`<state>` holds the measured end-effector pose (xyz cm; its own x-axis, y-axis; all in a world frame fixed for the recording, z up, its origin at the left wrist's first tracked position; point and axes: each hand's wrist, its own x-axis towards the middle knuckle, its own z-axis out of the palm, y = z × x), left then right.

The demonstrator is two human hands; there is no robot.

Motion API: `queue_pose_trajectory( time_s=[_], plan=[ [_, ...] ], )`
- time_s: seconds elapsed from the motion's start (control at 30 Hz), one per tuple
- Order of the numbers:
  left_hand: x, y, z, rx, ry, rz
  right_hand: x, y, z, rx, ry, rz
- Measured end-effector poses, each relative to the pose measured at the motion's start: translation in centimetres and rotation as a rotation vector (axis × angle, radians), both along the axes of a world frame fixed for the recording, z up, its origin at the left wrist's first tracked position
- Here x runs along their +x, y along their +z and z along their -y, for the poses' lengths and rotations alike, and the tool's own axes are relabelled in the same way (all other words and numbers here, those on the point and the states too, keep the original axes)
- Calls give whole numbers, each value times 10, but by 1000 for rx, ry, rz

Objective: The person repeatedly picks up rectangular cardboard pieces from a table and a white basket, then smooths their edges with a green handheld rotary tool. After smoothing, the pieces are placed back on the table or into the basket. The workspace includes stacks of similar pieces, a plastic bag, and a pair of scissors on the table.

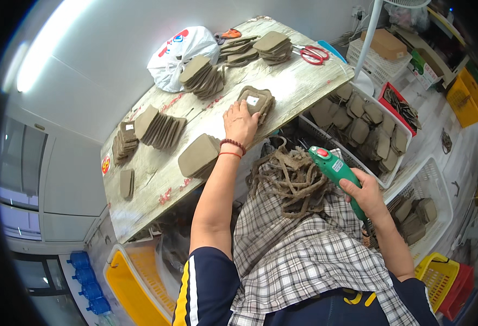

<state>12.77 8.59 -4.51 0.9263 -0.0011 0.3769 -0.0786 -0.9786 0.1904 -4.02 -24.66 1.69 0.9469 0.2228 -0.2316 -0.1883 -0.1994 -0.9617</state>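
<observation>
My left hand (240,123) reaches out over the wooden table (298,87) and rests on a stack of brown padded pieces (260,100) whose top piece has a small white tag. My right hand (365,195) grips a green glue gun (336,171) with a red button, held over my lap. A tangle of brown rope (290,182) lies on the plaid cloth (298,250) covering my lap.
More stacks of brown pieces (202,77) cover the table, with a white plastic bag (182,54) and red scissors (315,54) at the far end. White baskets (399,163) of brown pieces stand at my right. A yellow bin (127,285) sits below left.
</observation>
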Motion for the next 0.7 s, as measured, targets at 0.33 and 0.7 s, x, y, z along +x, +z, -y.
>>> queue_pose_trajectory(
  time_s=[0.33, 0.7],
  plan=[
    [0, 24, -9, -182, 33, 79, -1, -3, -1, 39, -58, 38],
    [-88, 69, 104, -2490, -262, 155, -15, 18, -19, -3, -193, 262]
  ],
)
